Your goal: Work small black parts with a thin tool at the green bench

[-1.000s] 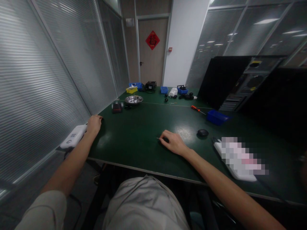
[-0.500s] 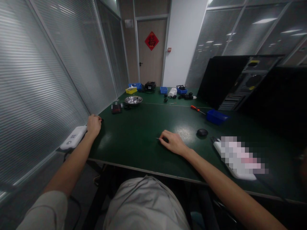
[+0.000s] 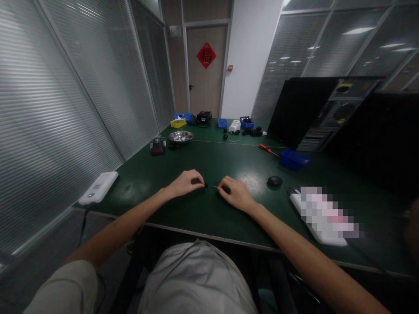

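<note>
Near the middle of the green table point(image 3: 183, 209), my left hand point(image 3: 186, 183) pinches a small black piece point(image 3: 206, 185) between thumb and fingertips. Its exact kind is too small to make out. Just right of it, my right hand point(image 3: 236, 192) is closed in a pinch on a thin, light-coloured pin-like piece point(image 3: 215, 187), whose tip points left toward the black piece. A short gap separates the two pieces. A black mouse point(image 3: 275, 181) lies to the right of my right hand.
A white device point(image 3: 99, 188) lies at the left edge. Farther back are a metal bowl point(image 3: 181, 137), a yellow tray point(image 3: 177, 124) and small blue bins. At right are an orange screwdriver point(image 3: 264, 148), a blue bin point(image 3: 293, 159), a large black computer case point(image 3: 304, 113) and a partly blurred white device.
My left hand has come from the table's left edge to the middle, bringing the small black piece close to the thin piece. My right hand has hardly moved.
</note>
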`<state>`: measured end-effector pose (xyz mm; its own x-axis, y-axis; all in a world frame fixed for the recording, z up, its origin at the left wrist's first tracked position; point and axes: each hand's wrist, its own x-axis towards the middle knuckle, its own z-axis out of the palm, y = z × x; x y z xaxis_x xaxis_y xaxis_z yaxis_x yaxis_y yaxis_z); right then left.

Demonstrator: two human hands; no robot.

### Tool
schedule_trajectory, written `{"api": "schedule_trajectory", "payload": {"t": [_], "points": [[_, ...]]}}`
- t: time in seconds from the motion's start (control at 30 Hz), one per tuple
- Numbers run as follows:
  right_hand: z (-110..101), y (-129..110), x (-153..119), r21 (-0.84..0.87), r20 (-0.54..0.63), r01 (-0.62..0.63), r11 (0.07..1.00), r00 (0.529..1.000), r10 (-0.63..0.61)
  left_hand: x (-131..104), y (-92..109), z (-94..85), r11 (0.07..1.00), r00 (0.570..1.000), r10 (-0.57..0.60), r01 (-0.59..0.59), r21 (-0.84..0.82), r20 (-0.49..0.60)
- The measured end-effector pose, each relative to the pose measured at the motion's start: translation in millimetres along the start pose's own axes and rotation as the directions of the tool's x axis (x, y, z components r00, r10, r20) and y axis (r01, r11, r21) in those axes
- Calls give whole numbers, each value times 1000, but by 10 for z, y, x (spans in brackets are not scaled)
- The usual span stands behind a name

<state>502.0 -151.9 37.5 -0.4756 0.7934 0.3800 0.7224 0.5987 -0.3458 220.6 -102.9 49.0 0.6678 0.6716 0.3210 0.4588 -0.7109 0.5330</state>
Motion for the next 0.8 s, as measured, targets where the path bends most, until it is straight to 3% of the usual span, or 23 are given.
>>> {"api": "schedule_trajectory", "payload": {"t": [0.07,0.17,0.57,0.8], "points": [[-4,1,-2,-3,3,-11,1000,1000,11,70,147,202,999,999,34,-33,-40,26],[0,5,0,-10,16,-16,1000,1000,16,72,197,323,995,1000,-24,23,-93,-3],[-20,5,-36,-21,39,5,1000,999,-4,29,181,330,998,999,-4,2,-68,-33],[-14,-4,-31,2,49,37,999,998,-37,19,142,322,989,999,-8,1,-145,-52]]}}
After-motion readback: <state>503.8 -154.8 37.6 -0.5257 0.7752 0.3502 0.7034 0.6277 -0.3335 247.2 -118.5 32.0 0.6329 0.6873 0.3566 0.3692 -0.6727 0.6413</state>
